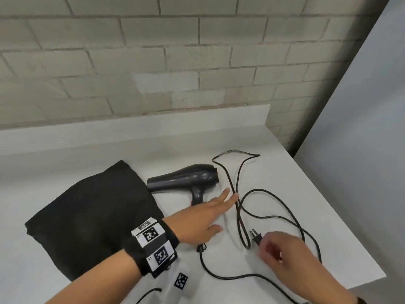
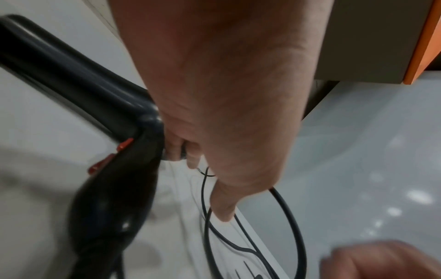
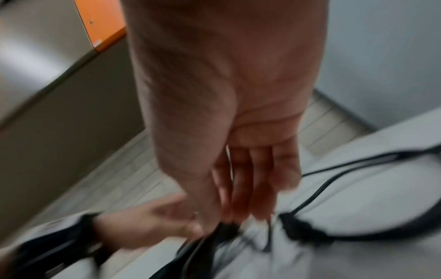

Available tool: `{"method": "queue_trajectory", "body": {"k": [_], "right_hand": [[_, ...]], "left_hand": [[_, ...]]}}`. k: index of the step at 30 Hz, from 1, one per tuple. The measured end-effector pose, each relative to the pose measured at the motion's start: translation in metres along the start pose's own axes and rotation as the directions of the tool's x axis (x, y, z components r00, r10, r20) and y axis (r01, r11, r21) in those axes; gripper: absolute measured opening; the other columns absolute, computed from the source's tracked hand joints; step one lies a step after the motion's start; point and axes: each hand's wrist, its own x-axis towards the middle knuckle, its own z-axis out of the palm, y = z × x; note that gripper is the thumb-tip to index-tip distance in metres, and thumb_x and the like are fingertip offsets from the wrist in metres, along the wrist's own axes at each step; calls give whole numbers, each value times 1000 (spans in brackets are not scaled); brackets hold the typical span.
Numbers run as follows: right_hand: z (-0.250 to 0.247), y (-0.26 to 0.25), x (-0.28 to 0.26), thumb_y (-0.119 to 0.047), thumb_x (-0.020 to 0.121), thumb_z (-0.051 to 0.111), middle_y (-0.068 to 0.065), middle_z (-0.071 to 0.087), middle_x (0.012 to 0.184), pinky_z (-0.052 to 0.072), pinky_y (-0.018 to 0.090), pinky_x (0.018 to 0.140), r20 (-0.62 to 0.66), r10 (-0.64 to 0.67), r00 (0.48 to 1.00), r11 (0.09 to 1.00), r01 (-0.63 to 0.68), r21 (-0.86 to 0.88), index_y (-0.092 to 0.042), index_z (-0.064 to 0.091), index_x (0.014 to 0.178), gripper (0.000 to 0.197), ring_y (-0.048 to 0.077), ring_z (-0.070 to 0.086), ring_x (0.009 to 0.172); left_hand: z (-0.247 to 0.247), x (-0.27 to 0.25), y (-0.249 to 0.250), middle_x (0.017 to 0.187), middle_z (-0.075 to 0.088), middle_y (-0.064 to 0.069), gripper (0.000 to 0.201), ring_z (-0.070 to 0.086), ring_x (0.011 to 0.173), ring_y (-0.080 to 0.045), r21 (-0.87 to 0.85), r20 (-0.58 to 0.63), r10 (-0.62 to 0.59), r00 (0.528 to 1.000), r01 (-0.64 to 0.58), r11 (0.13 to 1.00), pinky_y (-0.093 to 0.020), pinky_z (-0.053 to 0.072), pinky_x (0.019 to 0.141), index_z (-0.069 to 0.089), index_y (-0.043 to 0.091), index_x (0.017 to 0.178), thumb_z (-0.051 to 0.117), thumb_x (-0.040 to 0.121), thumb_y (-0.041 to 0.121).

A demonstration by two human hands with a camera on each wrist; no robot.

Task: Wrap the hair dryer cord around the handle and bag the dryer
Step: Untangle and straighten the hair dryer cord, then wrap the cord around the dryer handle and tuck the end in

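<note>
hair dryer [image 1: 186, 179] lies on the worktop [image 1: 285, 183], barrel left-right, handle pointing near under the flat, spread left hand [image 1: 203, 218], the nearer one. right hand [image 1: 282, 255] curls at the plug [image 1: 256, 237]; grip blurred, cannot tell.

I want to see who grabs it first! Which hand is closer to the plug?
The right hand. Its fingertips are right beside the plug, at its cord end; contact is unclear. The left hand lies farther left, over the hair dryer handle.

White counter [image 1: 285, 172] against grey brick wall [image 1: 153, 51]; orange-edged cabinet [image 2: 422, 41]
</note>
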Motion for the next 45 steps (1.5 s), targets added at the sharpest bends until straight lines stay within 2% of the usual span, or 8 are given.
{"method": "queue_trajectory", "body": {"k": [6, 12, 16, 18, 24, 30, 37, 45], "right_hand": [[45, -8, 4, -42, 88, 59, -11, 45, 124, 42, 25, 93, 274, -129, 953, 960, 189, -206, -28, 53, 129, 45, 11, 48, 115], [46, -23, 1, -41, 91, 59, -3, 55, 97, 34, 26, 68, 306, -207, 929, 877, 315, -362, -20, 58, 99, 22, 20, 60, 92], [14, -46, -5, -53, 97, 36, -6, 58, 104, 44, 29, 80, 214, -357, 909, 885, 402, -234, -33, 47, 113, 28, 9, 55, 97], [-10, -67, -4, -62, 93, 28, -10, 58, 97, 47, 27, 76, 110, -362, 926, 903, 378, -205, -38, 46, 112, 35, 6, 55, 90], [-66, -117, 19, -55, 95, 32, -14, 60, 77, 50, 24, 54, -88, -515, 853, 819, 458, -346, -47, 58, 101, 28, 5, 58, 68], [-110, -153, 60, -56, 92, 42, -15, 64, 77, 48, 28, 55, -250, -619, 745, 771, 514, -376, -39, 61, 98, 26, 3, 46, 64], [-139, -152, 95, -42, 90, 60, -13, 66, 63, 41, 19, 54, -219, -504, 835, 862, 500, -78, -30, 67, 80, 17, 4, 53, 54], [-126, -93, 81, -36, 84, 66, 2, 63, 61, 50, 31, 66, -205, -314, 927, 853, 370, 367, -19, 68, 74, 20, 17, 58, 60]], "left_hand": [[0, 31, 5, 104, 68, -15, 91, 67, 88, -33, 84, -17, -33, 999, 34, 996, -51, 57, 82, -33, 59, 138, 48, 101, 37], [-5, 25, 4, 143, 55, -9, 93, 60, 120, -27, 47, 9, -96, 995, 95, 994, -45, 47, 105, -38, 35, 143, 45, 102, 42], [-16, 5, 4, 98, 71, -4, 71, 65, 80, -8, -52, 31, -119, 992, 121, 991, -33, 54, 81, 6, 12, 155, 42, 103, 44], [-24, -5, 7, 72, 60, 4, 47, 51, 58, -2, -56, 3, -58, 998, 59, 997, -26, 45, 64, 50, 5, 123, 40, 104, 46], [-68, -43, 39, 67, 69, 13, 68, 62, 72, 2, -429, -209, 97, 973, -180, 885, -16, 42, 78, 67, 15, 75, 18, 105, 51], [-110, -63, 53, 54, 30, 7, 49, 24, 48, -12, -616, -439, 69, 896, -356, 703, -23, 24, 48, 53, 14, 64, 58, 90, 54], [-140, -70, 44, 56, 18, 5, 45, 12, 47, -11, -750, -558, -226, 799, -368, 550, -21, 17, 45, 36, 23, 57, 54, 92, 44], [-137, -92, 25, 55, 16, 8, 34, 4, 49, -11, -850, -504, -438, 745, -517, 99, -25, 7, 44, 43, 21, 64, 52, 90, 42]]}}
